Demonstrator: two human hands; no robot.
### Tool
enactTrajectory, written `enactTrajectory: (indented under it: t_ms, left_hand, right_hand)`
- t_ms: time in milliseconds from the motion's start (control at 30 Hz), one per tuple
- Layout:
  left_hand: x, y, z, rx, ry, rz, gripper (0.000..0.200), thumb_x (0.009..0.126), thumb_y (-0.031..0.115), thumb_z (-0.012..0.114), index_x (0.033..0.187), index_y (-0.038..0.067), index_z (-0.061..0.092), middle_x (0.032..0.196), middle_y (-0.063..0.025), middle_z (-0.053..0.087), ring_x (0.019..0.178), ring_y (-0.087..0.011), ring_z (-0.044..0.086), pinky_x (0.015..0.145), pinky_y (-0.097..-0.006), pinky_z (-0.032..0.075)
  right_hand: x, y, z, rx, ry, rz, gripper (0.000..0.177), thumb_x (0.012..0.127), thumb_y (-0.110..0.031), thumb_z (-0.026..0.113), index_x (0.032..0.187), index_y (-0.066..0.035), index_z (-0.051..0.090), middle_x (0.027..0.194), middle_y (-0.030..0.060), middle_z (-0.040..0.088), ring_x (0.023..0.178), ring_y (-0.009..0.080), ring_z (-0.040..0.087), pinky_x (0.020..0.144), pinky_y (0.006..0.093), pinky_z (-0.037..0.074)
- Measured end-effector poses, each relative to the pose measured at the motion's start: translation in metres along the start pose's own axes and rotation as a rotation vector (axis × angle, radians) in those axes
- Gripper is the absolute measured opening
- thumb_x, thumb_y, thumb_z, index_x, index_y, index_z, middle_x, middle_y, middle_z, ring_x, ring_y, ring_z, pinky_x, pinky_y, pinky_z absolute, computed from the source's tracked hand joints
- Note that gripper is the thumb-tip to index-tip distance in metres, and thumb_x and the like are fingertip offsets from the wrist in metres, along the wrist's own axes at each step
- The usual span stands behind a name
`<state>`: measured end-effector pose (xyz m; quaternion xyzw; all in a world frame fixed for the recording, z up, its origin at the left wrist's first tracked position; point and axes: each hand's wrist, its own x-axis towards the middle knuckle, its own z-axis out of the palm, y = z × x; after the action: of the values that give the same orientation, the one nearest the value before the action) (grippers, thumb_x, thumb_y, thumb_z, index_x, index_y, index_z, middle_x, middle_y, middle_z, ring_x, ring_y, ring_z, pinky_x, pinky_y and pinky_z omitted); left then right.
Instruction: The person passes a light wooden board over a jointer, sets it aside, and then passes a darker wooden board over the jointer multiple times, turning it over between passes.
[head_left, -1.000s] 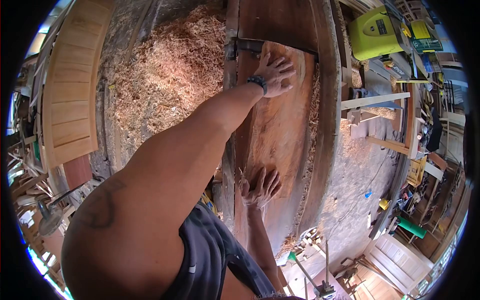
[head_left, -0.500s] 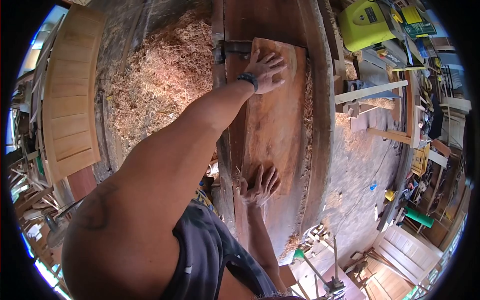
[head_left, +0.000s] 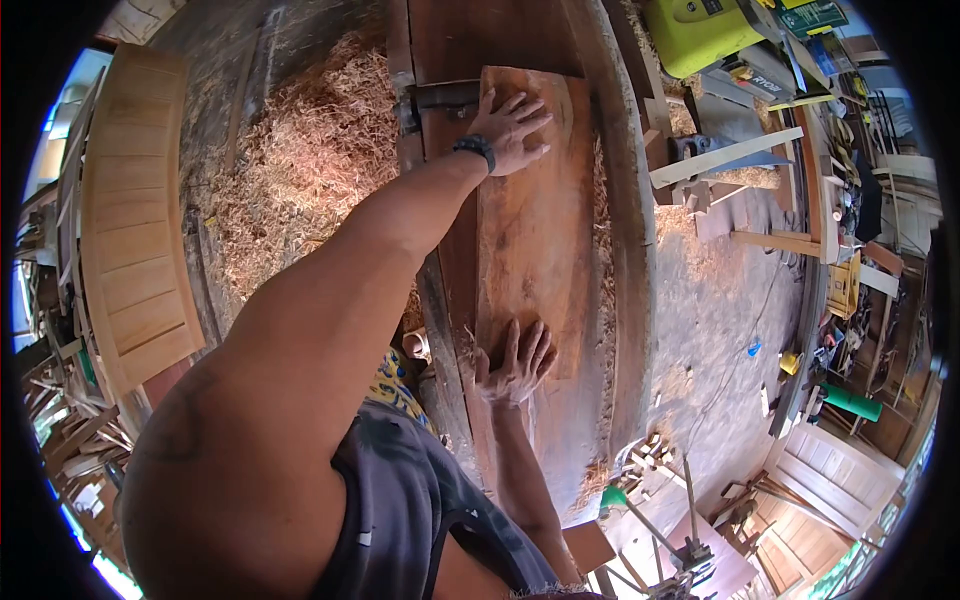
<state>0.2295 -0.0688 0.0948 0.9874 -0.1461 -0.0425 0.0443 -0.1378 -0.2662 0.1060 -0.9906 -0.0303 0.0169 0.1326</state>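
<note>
A reddish-brown wooden board (head_left: 540,235) lies flat on a darker timber bench (head_left: 632,300). My left hand (head_left: 512,132), with a dark bracelet at the wrist, rests palm down near the board's upper end, fingers spread. Close to the lower end, my right hand (head_left: 515,368) also lies palm down on the wood, its fingers apart and thumb out to the left. Neither hand grips anything. Wood shavings (head_left: 600,270) line the board's right side. A dark metal piece (head_left: 448,95) sits at the bench's left edge, beside the board's top end.
A big heap of shavings (head_left: 325,150) covers the floor left of the bench. Further left stands a panelled wooden door (head_left: 135,210). On the right are a lime-green case (head_left: 700,35), a handsaw (head_left: 740,160) and a pale wooden strip (head_left: 725,157). Timber offcuts (head_left: 652,452) lie lower right.
The view has shifted slightly, so the bench and board appear further left and a little higher. Both hands stay flat at about the same spots on the board.
</note>
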Motion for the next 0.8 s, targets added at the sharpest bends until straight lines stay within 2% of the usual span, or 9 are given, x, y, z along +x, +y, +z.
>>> enactTrajectory:
  t_ms: [433, 800]
  left_hand:
    - [0.015, 0.002, -0.003, 0.005, -0.006, 0.025, 0.069, 0.104, 0.063, 0.035, 0.163, 0.027, 0.03, 0.171, 0.002, 0.022, 0.159, -0.0241, 0.017, 0.127, -0.0622, 0.007]
    - [0.019, -0.004, -0.003, -0.08, -0.024, 0.02, 0.068, 0.103, 0.063, 0.038, 0.162, 0.028, 0.033, 0.172, 0.0018, 0.022, 0.159, -0.025, 0.017, 0.128, -0.0614, 0.005]
  right_hand:
    - [0.011, -0.006, -0.001, 0.005, 0.013, 0.022, 0.084, 0.091, -0.067, 0.053, 0.154, -0.012, 0.049, 0.163, 0.0269, 0.033, 0.151, 0.0472, 0.028, 0.122, 0.0643, 0.012]
    - [0.015, -0.012, 0.002, -0.036, 0.004, -0.002, 0.084, 0.092, -0.064, 0.053, 0.154, -0.009, 0.047, 0.162, 0.0314, 0.031, 0.151, 0.0512, 0.024, 0.122, 0.0665, 0.011]
